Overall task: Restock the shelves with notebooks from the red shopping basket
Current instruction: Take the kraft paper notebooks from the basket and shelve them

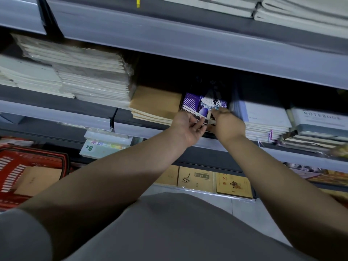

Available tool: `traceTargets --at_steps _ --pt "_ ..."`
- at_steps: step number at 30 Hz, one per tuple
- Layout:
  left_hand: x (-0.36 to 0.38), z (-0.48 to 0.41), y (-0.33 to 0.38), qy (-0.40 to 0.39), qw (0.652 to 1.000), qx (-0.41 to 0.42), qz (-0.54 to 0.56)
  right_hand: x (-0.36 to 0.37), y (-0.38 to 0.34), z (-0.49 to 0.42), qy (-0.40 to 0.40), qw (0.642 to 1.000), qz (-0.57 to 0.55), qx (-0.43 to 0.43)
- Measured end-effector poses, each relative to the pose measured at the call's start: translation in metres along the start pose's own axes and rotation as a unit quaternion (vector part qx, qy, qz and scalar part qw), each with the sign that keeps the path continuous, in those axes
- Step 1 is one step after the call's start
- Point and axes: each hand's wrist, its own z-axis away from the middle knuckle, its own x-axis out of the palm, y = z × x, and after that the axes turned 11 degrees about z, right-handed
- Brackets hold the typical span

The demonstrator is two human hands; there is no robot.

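A: The grey metal shelf (150, 129) already carries the tan kraft notebook stack (156, 104) beside the purple flower-print spiral notebook (201, 104). Risk?

B: Left hand (185, 129) lies relaxed underneath, right hand (228, 123) pinches its edge; tipped, it could slide off.

Purple spiral notebook (199, 105) flat on shelf (131, 127); red basket (11, 162) lower left

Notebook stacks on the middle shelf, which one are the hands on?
The purple notebook, between the brown stack and the white stack. It alone has a purple patterned cover; the left hand and right hand both touch it.
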Motion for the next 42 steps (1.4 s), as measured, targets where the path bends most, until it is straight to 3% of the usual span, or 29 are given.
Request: traceTargets --at_steps 6,12,19,22,25,27,29,33,37,42 --pt "0.004 -0.003 -0.002 0.017 1.000 0.002 -0.025 0.007 -0.005 -0.004 0.046 0.998 0.049 0.000" --pt "0.011 -0.010 0.006 0.044 0.984 0.017 -0.173 -0.005 -0.004 -0.001 0.025 0.995 0.094 -0.038" --pt "0.022 -0.012 0.000 0.079 0.975 0.051 -0.201 0.001 0.003 -0.001 0.028 0.997 0.061 -0.041" --pt "0.020 -0.013 -0.003 0.105 0.972 0.075 -0.197 0.004 0.005 -0.001 0.026 0.997 0.056 -0.045" --pt "0.013 -0.019 0.001 0.113 0.990 0.073 -0.043 0.006 0.005 0.000 0.022 0.997 0.059 -0.043" --pt "0.008 -0.020 -0.005 0.079 0.980 0.072 -0.165 0.007 0.004 0.004 0.017 0.998 0.054 -0.039" --pt "0.008 -0.017 -0.009 0.090 0.975 0.103 -0.173 0.009 0.003 0.009 0.017 0.998 0.052 -0.033" --pt "0.006 -0.013 -0.008 0.090 0.960 0.048 -0.260 0.012 0.006 0.008 0.010 1.000 0.008 -0.026" --pt "-0.003 -0.005 0.003 0.073 0.940 0.049 -0.329 0.010 0.010 0.007 -0.027 0.997 -0.079 -0.008" --pt "-0.021 -0.017 0.018 0.075 0.879 0.185 -0.433 0.011 0.010 0.009 -0.012 0.974 -0.218 0.063"
